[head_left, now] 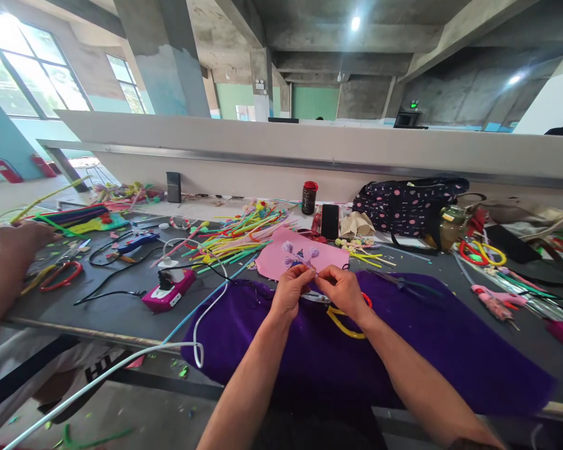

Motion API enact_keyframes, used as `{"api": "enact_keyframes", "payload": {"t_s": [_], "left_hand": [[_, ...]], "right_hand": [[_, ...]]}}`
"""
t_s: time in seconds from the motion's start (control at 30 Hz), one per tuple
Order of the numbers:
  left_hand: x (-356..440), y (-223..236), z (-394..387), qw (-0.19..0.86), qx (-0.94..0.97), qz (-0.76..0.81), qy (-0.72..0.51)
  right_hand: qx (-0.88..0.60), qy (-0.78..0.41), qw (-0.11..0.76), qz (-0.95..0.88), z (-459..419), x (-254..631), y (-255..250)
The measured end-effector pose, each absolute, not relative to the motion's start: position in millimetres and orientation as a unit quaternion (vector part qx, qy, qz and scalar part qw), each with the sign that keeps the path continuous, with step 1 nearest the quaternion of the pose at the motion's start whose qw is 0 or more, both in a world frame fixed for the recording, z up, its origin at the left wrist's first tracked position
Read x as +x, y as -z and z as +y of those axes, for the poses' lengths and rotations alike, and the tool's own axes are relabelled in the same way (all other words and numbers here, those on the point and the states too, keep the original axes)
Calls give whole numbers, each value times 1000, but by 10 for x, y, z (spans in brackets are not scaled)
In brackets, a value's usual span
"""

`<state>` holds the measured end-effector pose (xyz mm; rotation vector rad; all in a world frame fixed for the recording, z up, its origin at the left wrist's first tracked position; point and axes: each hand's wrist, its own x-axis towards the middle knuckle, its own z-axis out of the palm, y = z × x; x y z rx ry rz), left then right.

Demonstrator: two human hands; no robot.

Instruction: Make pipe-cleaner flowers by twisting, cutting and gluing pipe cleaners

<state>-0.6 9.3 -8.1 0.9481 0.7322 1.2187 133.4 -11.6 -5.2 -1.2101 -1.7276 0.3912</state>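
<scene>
In the middle of the head view, my left hand (291,290) and my right hand (342,289) meet with fingertips pinched together. Between them is a small lilac fuzzy pipe-cleaner piece (313,253) with rounded ends; its lower part is hidden by my fingers. A dark blue bit shows at its centre. Behind it lies a pink sheet (269,255). Under my wrists spreads a purple cloth (253,331). Scissors with yellow and red handles (344,326) lie on the cloth, partly covered by my right hand.
Loose pipe cleaners (244,234) are heaped behind. A magenta power strip (169,294) with cables stands left; a white cable (122,375) crosses the table edge. Pliers (403,282), a glue gun (497,303) and a patterned bag (408,206) are right. Another person's hand (21,240) works at far left.
</scene>
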Motion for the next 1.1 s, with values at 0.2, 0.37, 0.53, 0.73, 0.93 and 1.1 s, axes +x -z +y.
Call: {"api": "enact_keyframes", "payload": {"t_s": [0.2,0.37,0.53,0.73,0.93,1.1], "left_hand": [[-35,76,109,641,431,326,-545],[-75,40,110,696,399,302,-514],[-93,37,98,724,393,277,-495],[-90,50,94,697,420,302,-496],[-93,35,98,676,449,297,-503],[-111,10,88,672,465,278,-505]], "right_hand": [[-428,-491,467,-598,-75,1407,7],[-372,-664,396,-514,-45,1512,-2],[-314,-716,388,-488,-37,1504,70],[-307,-721,404,-472,-63,1475,68],[-344,-697,405,-481,-78,1462,39],[-355,-678,398,-506,-84,1473,15]]}}
